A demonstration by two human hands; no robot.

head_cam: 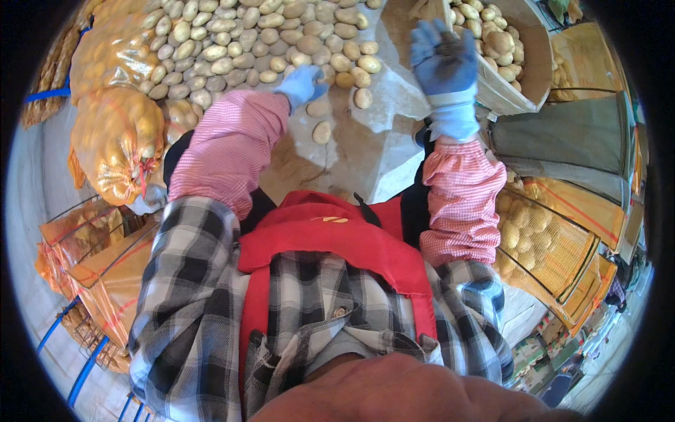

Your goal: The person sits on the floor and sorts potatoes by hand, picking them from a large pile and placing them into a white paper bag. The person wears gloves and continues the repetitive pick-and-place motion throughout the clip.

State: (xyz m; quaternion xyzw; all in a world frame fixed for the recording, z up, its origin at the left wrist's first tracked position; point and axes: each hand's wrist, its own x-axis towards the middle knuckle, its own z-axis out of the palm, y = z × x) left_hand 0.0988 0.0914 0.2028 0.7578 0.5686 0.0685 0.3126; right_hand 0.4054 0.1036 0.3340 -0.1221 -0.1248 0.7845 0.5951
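A broad layer of loose potatoes (250, 39) covers the floor before me. At its near edge, my left hand (305, 87) in a blue work glove reaches among the potatoes, fingers partly curled and blurred. Whether it grasps one cannot be made out. Two single potatoes (321, 132) lie just below that hand, apart from the pile. My right hand (445, 63), also gloved and darkly soiled, is raised beside a cardboard box (509, 100) with its fingers extended and nothing visible in it. Inside the box sit more potatoes (498, 45).
Filled orange mesh sacks (116, 137) stand at the left, one tied with red string. Along the right are a grey-green crate or cover (564, 137) and a mesh-covered container of potatoes (532, 237). Orange-wrapped crates (113, 264) sit at lower left.
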